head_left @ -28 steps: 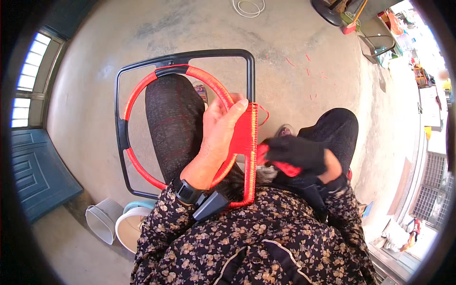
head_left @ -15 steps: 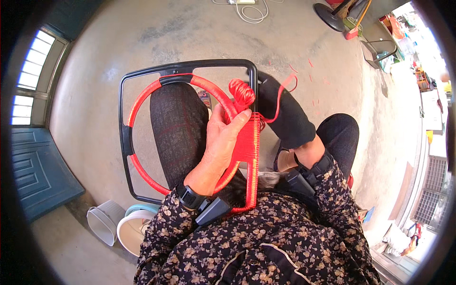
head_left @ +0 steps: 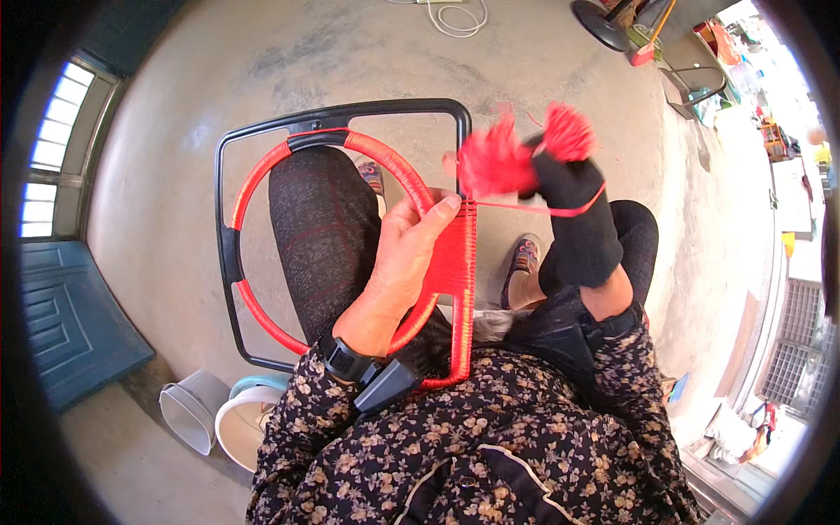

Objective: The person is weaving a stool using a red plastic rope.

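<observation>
A black square frame [head_left: 346, 109] with a round inner ring rests on my lap. Red cord is wound tightly over most of the ring and over a solid panel [head_left: 454, 254] on its right side. My bare left hand [head_left: 404, 249] is closed around the ring beside that panel, thumb on top. To the right, my right hand [head_left: 560, 188], in a black glove, is closed on a skein of red cord [head_left: 567, 133], blurred by motion. From the panel's edge a strand of cord [head_left: 516, 206] runs taut across the glove.
A grey bin [head_left: 194, 411] and a white bucket [head_left: 249, 429] stand at the lower left. A blue door [head_left: 79, 315] lies to the left. White cable [head_left: 459, 22], a round black base [head_left: 601, 26] and a red broom [head_left: 644, 55] are farther off.
The skein has passed from beside my left thumb to my right hand, which has come out from behind the frame and moved right. The loose strand is now taut. My left hand keeps its grip.
</observation>
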### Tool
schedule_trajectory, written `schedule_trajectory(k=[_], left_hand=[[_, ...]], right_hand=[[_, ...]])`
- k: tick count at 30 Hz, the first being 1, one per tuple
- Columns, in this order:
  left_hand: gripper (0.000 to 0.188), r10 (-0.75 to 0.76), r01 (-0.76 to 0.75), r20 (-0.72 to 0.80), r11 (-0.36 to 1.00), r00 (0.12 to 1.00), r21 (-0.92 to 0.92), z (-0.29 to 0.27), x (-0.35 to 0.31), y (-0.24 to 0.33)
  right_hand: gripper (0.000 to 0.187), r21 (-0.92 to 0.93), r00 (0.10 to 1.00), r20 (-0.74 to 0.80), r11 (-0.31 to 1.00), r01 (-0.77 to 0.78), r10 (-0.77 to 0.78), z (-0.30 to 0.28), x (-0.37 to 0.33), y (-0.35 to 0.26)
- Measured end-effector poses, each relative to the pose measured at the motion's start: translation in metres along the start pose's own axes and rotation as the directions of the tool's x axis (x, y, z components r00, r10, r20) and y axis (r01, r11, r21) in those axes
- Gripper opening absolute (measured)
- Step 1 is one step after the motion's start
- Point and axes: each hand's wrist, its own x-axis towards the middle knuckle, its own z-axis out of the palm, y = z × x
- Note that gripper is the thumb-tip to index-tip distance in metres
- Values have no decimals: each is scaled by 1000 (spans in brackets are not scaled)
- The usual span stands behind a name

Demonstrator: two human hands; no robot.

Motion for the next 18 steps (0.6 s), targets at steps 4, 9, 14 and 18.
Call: schedule_trajectory(k=[4,9,14,18], left_hand=[[12,34,-33,-65,999,997,15,-4,-1,-2],[12,0,-1,-36,1000,999,-17,-2,1,-2],[11,19,-18,-29,999,999,26,0,1,0],[17,136,-134,-5,982,991,131,-1,2,-5]], right_hand=[[28,-588,960,270,777,227,-76,-11,-28,18],[37,-470,975,49,856,214,-217,-86,-24,59],[32,-50,995,101,999,0,5,-60,-22,52],[29,282,965,215,936,-211,153,-24,-20,44]])
